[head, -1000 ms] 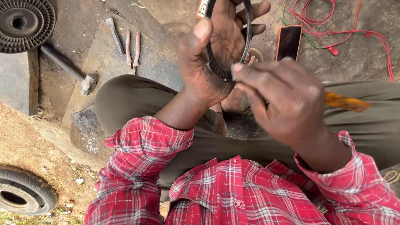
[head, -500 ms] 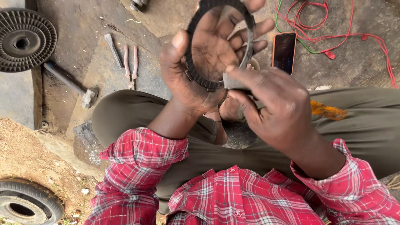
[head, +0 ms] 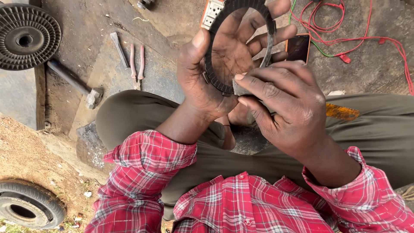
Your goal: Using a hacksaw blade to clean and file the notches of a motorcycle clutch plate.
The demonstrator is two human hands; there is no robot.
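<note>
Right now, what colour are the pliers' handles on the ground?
Pink, on the pliers; head view.

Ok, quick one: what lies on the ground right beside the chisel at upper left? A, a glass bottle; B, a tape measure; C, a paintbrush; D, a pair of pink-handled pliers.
D: the pink-handled pliers lie on the concrete just right of the chisel, with a hammer further left.

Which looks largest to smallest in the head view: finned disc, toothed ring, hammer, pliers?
1. Toothed ring, though nearness to the camera inflates it
2. Finned disc, similar, partly cropped
3. Hammer
4. Pliers
</note>
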